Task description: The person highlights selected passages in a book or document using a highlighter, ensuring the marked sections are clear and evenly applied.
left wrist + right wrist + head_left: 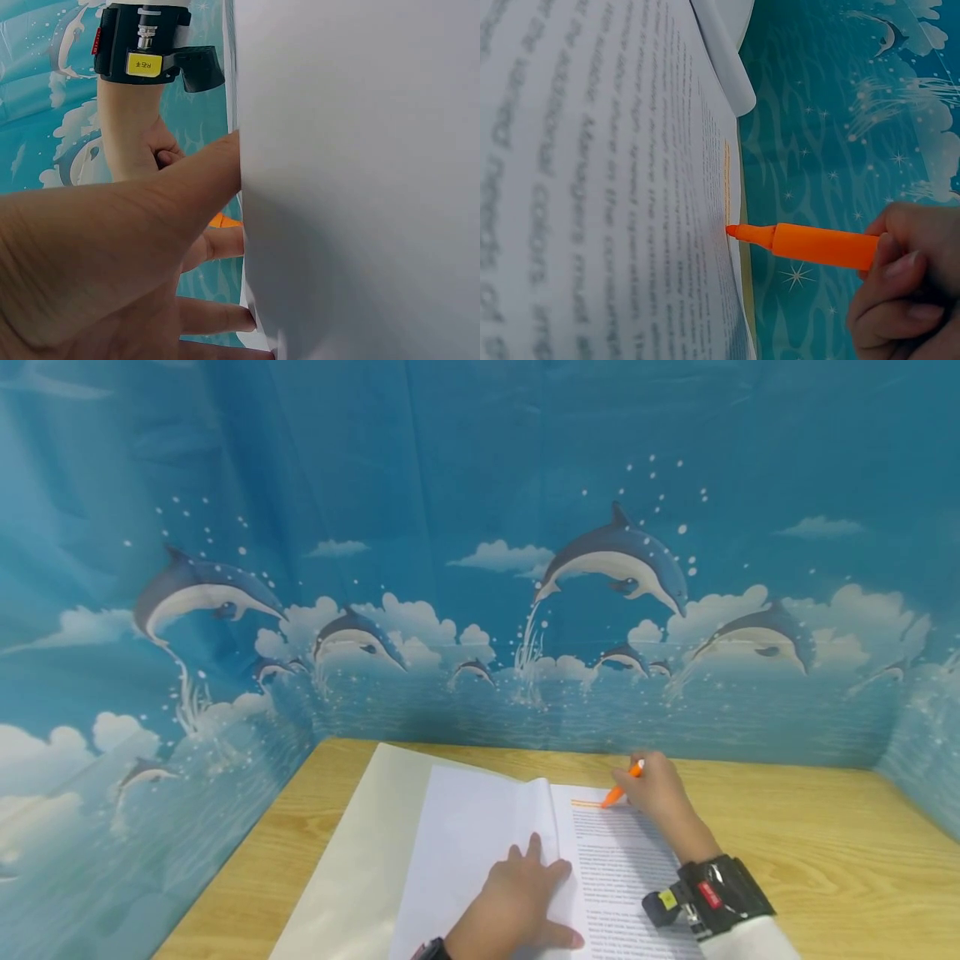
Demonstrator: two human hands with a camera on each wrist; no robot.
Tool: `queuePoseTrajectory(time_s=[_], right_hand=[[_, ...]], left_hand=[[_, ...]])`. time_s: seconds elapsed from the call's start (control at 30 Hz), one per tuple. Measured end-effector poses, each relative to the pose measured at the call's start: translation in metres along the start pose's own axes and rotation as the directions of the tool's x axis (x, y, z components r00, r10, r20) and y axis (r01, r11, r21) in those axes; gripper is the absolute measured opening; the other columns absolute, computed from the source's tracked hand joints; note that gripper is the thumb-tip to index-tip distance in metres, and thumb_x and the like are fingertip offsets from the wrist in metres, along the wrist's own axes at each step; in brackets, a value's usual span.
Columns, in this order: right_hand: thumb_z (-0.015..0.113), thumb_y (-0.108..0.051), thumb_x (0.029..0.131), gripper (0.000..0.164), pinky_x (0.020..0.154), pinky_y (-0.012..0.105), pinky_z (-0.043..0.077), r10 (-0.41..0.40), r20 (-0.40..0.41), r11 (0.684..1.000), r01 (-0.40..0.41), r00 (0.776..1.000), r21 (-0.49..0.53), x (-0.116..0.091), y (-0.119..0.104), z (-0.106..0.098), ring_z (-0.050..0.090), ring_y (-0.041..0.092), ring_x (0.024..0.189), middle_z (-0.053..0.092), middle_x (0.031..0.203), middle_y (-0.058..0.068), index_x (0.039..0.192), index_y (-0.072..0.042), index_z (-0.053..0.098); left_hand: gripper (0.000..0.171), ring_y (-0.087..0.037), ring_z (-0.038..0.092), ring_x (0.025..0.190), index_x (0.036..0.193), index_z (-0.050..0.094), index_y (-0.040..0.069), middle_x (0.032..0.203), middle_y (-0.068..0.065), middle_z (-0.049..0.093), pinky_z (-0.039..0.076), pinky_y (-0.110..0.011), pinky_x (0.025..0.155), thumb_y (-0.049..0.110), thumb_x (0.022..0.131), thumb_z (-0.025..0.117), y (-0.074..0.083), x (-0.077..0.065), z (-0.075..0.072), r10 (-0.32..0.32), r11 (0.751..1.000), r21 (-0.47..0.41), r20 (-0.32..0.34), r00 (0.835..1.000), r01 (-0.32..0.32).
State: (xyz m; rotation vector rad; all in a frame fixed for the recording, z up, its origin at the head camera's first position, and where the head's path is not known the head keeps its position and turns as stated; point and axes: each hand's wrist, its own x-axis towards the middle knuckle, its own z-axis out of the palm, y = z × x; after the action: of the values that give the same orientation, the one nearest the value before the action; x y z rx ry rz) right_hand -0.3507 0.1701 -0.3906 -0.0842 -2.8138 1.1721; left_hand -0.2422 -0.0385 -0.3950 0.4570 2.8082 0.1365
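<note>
Our right hand pinches the orange marker, tip at the orange lines near the far edge of the printed page; our left hand lies spread by the fold, gripping nothing. For clean strokes we want light pressure, page held flat

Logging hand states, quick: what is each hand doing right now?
Left hand: open, fingers spread, resting on the pages.
Right hand: closed around an orange highlighter, its tip at the printed page.

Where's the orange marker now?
In the head view, the orange marker is right of centre, held in the right hand, its tip high on the printed page.
</note>
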Motion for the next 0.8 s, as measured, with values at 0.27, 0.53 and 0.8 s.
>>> queuePoseTrajectory(time_s=[0.27, 0.53, 0.8], right_hand=[[0.060, -0.016, 0.088, 0.028, 0.044, 0.026, 0.033, -0.001, 0.016, 1.000, 0.001, 1.000, -0.010, 0.000, 0.002, -0.006, 0.039, 0.014, 0.049, 0.039, 0.057, 0.003, 0.067, -0.004, 0.044], [0.059, -0.016, 0.088, 0.033, 0.045, 0.026, 0.031, 0.005, 0.018, 1.000, -0.005, 1.000, -0.013, 0.000, 0.002, -0.009, 0.034, 0.014, 0.048, 0.032, 0.056, 0.001, 0.063, -0.006, 0.041], [0.059, -0.017, 0.089, 0.032, 0.045, 0.027, 0.032, 0.019, 0.027, 0.999, -0.018, 0.999, -0.030, -0.001, 0.003, -0.015, 0.035, 0.014, 0.049, 0.035, 0.058, 0.002, 0.065, -0.005, 0.043]], left_hand=[[0.079, -0.039, 0.044, 0.124, 0.129, 0.051, 0.037, 0.145, -0.013, 0.039, 0.043, -0.049, 0.094, 0.068, 0.059, 0.069, 0.001, -0.001, 0.000, 0.011, 1.000, 0.016, -0.014, 1.000, -0.011], [0.079, -0.039, 0.044, 0.124, 0.129, 0.051, 0.037, 0.144, -0.012, 0.039, 0.043, -0.049, 0.093, 0.068, 0.059, 0.069, 0.001, -0.002, -0.001, 0.013, 1.000, 0.007, -0.016, 1.000, -0.013], [0.078, -0.039, 0.044, 0.124, 0.129, 0.051, 0.037, 0.145, -0.012, 0.038, 0.044, -0.049, 0.093, 0.068, 0.060, 0.069, 0.000, -0.002, -0.001, 0.017, 1.000, 0.002, -0.015, 1.000, -0.017]])
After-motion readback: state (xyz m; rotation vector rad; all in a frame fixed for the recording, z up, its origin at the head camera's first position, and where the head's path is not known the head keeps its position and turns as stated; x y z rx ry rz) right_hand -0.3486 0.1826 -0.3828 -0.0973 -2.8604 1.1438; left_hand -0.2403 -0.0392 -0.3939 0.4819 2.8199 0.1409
